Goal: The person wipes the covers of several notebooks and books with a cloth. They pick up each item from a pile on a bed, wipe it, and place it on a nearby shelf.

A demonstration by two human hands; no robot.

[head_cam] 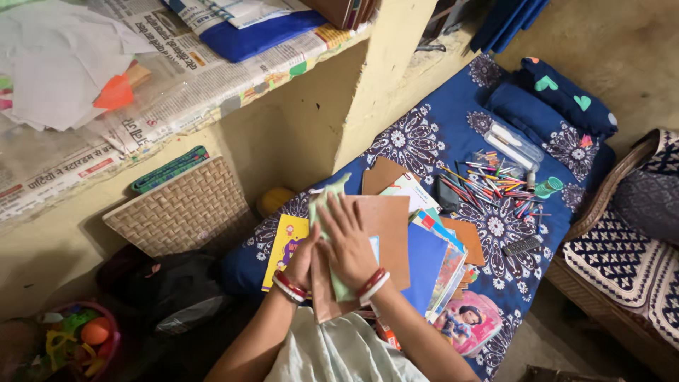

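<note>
R hand (348, 244): fingers spread wide and flat, palm down, pressing a pale green cloth (327, 212) onto a brown-covered book (378, 233). Not gripping, just laid flat on it. L hand (303, 260): mostly tucked under/behind the R one, fingers curled at the cloth's left edge; looks like it pinches the cloth but can't tell for sure, fingertips hidden. Both wrists w/ red-white bangles (290, 287).

Cloth location: on top of the brown book, upper end sticking out past the fingers toward the wall. Book sits on a stack at the near end of a blue patterned bedsheet (424, 134).

Around it: yellow booklet (284, 244) just left, partly under L hand. Blue book (424, 265) touching the brown one on the right, more colourful books fanned under it. Pink cartoon bag (470, 322) nearer the bed edge. Further up: pile of pens/pencils (495, 187), clear plastic case (516, 145), green cup (548, 187), dark remote-like item (521, 245).

Hard to read: lower part of cloth covered by R palm; stack below the brown book hidden, count unknown. Yellow round thing (274, 199) by the wall half hidden behind the bed. Woven board (180, 209) leans on the wall at left, w/ a dark bag (166, 290) below it, contents unclear. Shelf w/ newspaper (170, 85) cut off at top.
</note>
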